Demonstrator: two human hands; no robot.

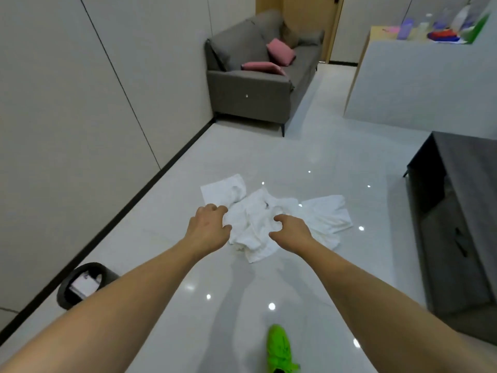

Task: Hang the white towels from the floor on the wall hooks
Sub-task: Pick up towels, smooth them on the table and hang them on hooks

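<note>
Bare, sleeveless forearms (349,278); 1 bright green shoe (279,349).

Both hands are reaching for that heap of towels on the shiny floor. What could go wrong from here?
The crumpled white cloth towels overlap in one pile, so curled fingers might lift several tangled together. The glossy white tiled floor looks slippery under the bright green shoe. No wall hooks are in view, so carrying may be awkward.

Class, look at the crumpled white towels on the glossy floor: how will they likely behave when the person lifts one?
The white towels lie creased and folded over each other, so one will probably hang limp and floppy. Since they overlap in a heap, lifting one may drag a neighbour along. On the shiny tiled floor they would likely slide easily if pushed.
</note>
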